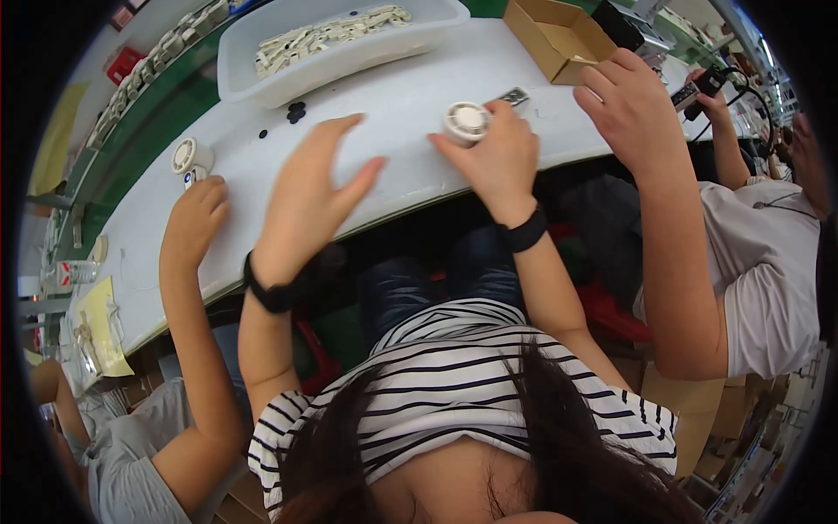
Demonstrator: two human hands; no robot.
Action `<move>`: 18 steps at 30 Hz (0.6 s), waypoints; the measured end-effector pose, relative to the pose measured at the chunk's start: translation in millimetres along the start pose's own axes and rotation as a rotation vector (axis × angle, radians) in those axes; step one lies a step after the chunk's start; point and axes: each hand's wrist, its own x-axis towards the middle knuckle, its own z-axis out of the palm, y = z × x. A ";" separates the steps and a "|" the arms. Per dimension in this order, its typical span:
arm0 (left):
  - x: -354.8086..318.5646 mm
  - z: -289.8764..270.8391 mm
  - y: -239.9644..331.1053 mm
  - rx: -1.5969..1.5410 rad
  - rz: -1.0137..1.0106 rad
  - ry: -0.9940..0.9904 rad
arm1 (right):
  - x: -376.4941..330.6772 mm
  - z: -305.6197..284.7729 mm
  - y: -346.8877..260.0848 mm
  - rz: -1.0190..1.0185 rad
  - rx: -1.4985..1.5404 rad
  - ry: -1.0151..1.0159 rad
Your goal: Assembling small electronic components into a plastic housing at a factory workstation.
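My right hand [504, 162] is closed around a small white handheld fan [467, 120], whose round, slotted head faces up between thumb and fingers. Just past its fingertips a small dark-and-silver flat piece [515, 96] shows; I cannot make out whether the hand touches it. My left hand [305, 196] hovers over the white table [384, 131], empty, its thumb and fingers spread apart. Beyond that hand lies a cluster of small black discs [297, 112], with a single black disc [263, 134] beside it.
At the back stands a white plastic bin [349, 63] full of pale parts. An open cardboard box [559, 39] sits at the far right. A co-worker's hand [199, 214] at left is by another white fan [187, 155]; another person's hand [633, 109] reaches in from the right.
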 end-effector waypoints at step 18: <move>22.5 52.6 -12.8 0.104 -0.120 -0.145 | 46.8 12.5 35.7 -0.462 0.158 -0.398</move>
